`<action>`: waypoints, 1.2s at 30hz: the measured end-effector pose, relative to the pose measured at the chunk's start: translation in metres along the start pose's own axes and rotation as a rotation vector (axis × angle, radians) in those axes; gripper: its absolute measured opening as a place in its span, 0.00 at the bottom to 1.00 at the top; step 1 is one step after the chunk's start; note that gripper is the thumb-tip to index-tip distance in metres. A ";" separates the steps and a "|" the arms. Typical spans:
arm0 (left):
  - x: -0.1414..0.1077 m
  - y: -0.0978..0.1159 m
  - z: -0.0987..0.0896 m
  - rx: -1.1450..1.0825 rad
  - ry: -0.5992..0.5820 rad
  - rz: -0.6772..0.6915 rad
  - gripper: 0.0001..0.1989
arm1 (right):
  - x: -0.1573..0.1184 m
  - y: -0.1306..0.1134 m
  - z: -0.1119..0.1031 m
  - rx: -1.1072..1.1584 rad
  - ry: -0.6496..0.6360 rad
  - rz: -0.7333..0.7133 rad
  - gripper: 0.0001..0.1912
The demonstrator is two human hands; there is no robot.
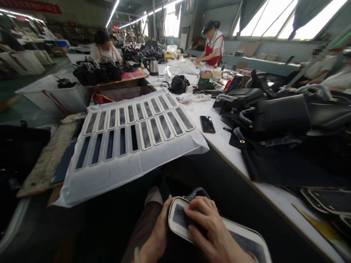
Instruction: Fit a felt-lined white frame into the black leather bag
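Held over my lap is a long panel with rounded corners, which has a dark grey centre and a whitish border. My left hand is closed on its near-left end, with the thumb along the edge. Across the panel's face lies my right hand, its fingers bent and pressed onto the dark centre; whether something small is under them I cannot tell. Some dark fabric shows behind the right hand. Beyond my knees, a white sheet bears rows of similar white-bordered strips.
A phone lies on the white table to the right. Black bags are heaped there, with dark framed panels nearer me. A kettle stands farther back. Several people work around the room, one in a red apron.
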State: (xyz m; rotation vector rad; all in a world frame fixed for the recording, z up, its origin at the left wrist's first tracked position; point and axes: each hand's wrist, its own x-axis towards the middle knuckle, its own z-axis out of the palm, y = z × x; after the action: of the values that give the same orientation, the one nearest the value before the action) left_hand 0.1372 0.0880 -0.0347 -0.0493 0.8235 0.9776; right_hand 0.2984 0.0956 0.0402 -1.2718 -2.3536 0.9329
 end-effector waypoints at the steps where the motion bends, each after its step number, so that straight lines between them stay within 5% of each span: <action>1: 0.000 0.001 0.000 0.009 -0.015 0.001 0.15 | 0.000 0.001 0.005 0.049 0.056 0.031 0.09; 7: 0.001 0.005 -0.004 0.086 -0.052 0.033 0.16 | 0.002 0.006 0.031 0.033 0.220 0.115 0.08; 12: 0.006 0.003 -0.009 0.146 -0.037 0.051 0.19 | 0.011 -0.002 0.025 -0.081 0.138 0.140 0.17; 21: 0.005 0.008 -0.007 0.238 0.088 0.062 0.17 | 0.024 -0.005 0.028 -0.330 0.028 0.088 0.10; 27: 0.002 0.007 -0.012 0.300 0.168 0.096 0.13 | 0.022 -0.009 0.023 -0.249 0.035 0.076 0.08; 36: 0.008 0.006 -0.043 0.278 -0.052 0.095 0.18 | 0.020 -0.009 0.029 -0.200 0.112 0.049 0.10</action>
State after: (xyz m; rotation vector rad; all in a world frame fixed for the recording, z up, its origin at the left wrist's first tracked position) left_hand 0.1093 0.0801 -0.0685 0.2555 0.9133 0.9418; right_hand 0.2657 0.0966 0.0238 -1.4226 -2.3847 0.6332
